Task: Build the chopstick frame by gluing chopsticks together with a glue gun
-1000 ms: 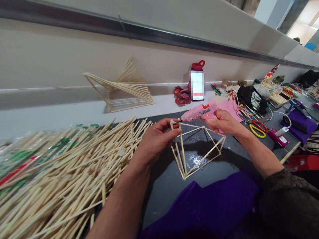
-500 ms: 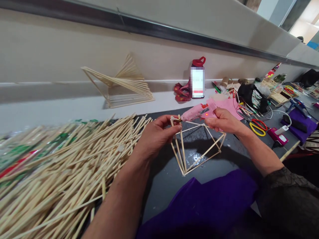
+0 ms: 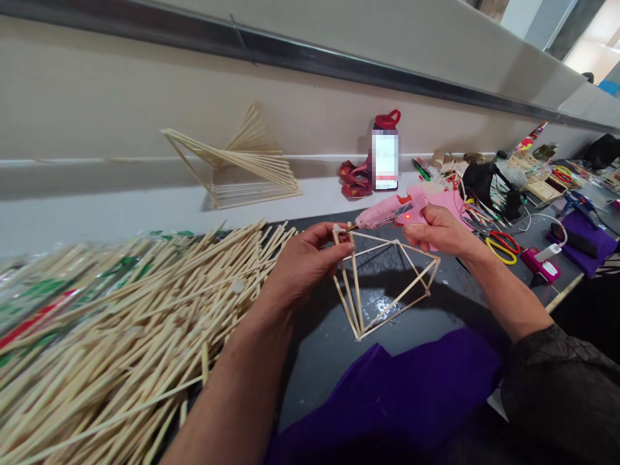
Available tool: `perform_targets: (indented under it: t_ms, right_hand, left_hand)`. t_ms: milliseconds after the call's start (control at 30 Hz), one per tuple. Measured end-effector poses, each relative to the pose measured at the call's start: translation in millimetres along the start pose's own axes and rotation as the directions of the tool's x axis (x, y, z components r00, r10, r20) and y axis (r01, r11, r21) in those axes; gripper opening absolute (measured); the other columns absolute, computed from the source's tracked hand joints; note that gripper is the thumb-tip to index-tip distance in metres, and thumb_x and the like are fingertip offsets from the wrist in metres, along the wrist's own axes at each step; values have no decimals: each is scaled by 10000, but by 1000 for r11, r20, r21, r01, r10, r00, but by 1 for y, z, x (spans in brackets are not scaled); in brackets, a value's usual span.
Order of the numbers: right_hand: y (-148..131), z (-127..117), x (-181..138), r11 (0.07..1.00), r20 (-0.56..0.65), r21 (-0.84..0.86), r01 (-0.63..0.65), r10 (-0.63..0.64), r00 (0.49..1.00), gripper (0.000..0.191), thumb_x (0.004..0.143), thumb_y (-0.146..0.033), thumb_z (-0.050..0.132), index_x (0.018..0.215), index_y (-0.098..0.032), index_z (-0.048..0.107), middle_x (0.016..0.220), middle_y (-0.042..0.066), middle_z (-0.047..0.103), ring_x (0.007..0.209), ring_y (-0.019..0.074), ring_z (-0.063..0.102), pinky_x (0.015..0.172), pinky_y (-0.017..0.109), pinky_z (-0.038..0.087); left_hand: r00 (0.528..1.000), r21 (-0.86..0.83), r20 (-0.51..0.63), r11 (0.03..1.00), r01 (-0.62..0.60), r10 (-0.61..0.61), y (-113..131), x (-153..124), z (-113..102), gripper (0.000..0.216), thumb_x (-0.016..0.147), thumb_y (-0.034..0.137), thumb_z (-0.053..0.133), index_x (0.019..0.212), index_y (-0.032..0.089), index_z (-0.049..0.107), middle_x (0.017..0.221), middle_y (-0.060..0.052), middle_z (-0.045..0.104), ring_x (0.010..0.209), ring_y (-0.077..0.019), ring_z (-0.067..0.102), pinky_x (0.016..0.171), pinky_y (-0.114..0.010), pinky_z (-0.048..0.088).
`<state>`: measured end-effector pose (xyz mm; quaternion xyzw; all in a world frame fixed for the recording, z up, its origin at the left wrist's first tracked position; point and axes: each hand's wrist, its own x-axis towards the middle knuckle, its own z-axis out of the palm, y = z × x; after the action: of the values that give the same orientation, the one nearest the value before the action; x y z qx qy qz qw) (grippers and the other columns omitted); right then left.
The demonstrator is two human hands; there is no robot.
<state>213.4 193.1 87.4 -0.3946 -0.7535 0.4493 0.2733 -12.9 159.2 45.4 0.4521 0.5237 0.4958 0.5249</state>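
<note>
Standing on the dark tabletop [image 3: 320, 368] is a frame of thin wooden sticks [image 3: 401, 298], joined at its corners with glue. My left hand [image 3: 310, 258] pinches the frame's upper left corner between thumb and fingers. Wrapped around the handle of a pink hot glue gun [image 3: 387, 212] is my right hand [image 3: 438, 231]. The gun has a small red light lit, and its metal nozzle points left at the corner beside my left fingertips. Whether the nozzle touches the wood I cannot tell.
A heap of loose sticks [image 3: 145, 329] covers the left side. Behind stand a finished stick model [image 3: 242, 158], a lit phone [image 3: 385, 161] and a red-capped bottle [image 3: 386, 120]. Scissors [image 3: 502, 248], a magenta power adapter [image 3: 540, 266] and purple cloth [image 3: 387, 400] lie right and in front.
My right hand and the glue gun have moved slightly right, with the nozzle drawn a little along the corner. My left hand keeps its hold on the frame.
</note>
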Motion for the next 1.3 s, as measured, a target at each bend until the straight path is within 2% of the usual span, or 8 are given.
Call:
perform_targets:
  t_ms: [167, 400, 833, 1000, 1067, 1167, 1233, 1300]
  right_hand:
    - [0, -2, 2, 999, -39, 27, 27, -26, 999, 260, 799, -395, 583, 705, -159, 527, 608, -36, 543, 457, 35, 455, 438, 194, 338]
    - [-1, 2, 3, 999, 16, 6, 41, -41, 999, 233, 820, -346, 574, 689, -160, 523, 600, -38, 536, 452, 41, 450, 433, 183, 333]
    - [2, 5, 1, 995, -10, -75, 65, -66, 998, 245, 831, -370, 559, 697, -180, 482, 549, -66, 446, 486, 51, 407, 457, 195, 308]
    - [1, -2, 2, 1000, 30, 24, 14, -15, 999, 240, 800, -377, 603, 749, -148, 553, 635, -32, 574, 465, 37, 448, 441, 187, 339]
    - [5, -9, 1, 993, -24, 116, 8, -5, 1000, 306, 781, -433, 642, 797, -136, 570, 730, 13, 658, 458, 37, 478, 425, 188, 339]
    - [18, -23, -5, 970, -203, 244, 16, 35, 979, 436, 730, -520, 705, 894, -140, 569, 870, 54, 707, 458, 46, 515, 413, 190, 370]
    - [33, -34, -11, 959, -338, 281, -31, 129, 932, 525, 701, -604, 708, 933, -152, 576, 848, 39, 695, 471, 57, 526, 424, 196, 416]
    - [53, -45, -18, 948, -444, 261, -181, 284, 850, 552, 716, -676, 656, 895, -160, 576, 674, -3, 628, 479, 76, 529, 454, 202, 463]
  left_hand:
    - [1000, 3, 6, 1000, -15, 15, 2, -2, 0, 326, 535, 251, 774, 842, 174, 693, 648, 37, 610, 451, -57, 401, 407, -206, 281]
    - [1000, 10, 9, 1000, -21, 21, -1, 0, 0, 364, 541, 274, 779, 875, 155, 692, 708, 23, 640, 475, -58, 430, 432, -201, 319]
    - [1000, 28, 8, 999, -22, 22, 3, -3, 1, 352, 538, 297, 781, 847, 159, 685, 634, 40, 606, 427, -52, 391, 408, -210, 268]
    - [1000, 41, 18, 999, -21, 20, 1, -1, -1, 336, 540, 295, 789, 838, 170, 697, 664, 36, 614, 444, -53, 392, 417, -207, 281]
    - [1000, 59, 17, 998, -21, 20, 0, -1, -1, 340, 539, 296, 794, 844, 176, 706, 673, 35, 620, 444, -53, 394, 415, -204, 285]
    - [1000, 62, 4, 998, -6, 6, 2, -1, -1, 345, 530, 298, 801, 841, 183, 710, 644, 42, 611, 436, -53, 383, 407, -199, 281]
    - [1000, 51, 1, 999, 3, -3, 3, -1, 0, 355, 513, 281, 805, 841, 184, 711, 623, 47, 600, 437, -53, 381, 403, -192, 277]
    - [1000, 40, 0, 999, 6, -6, 5, -2, 1, 355, 501, 271, 807, 831, 184, 709, 606, 50, 589, 436, -55, 386, 396, -188, 272]
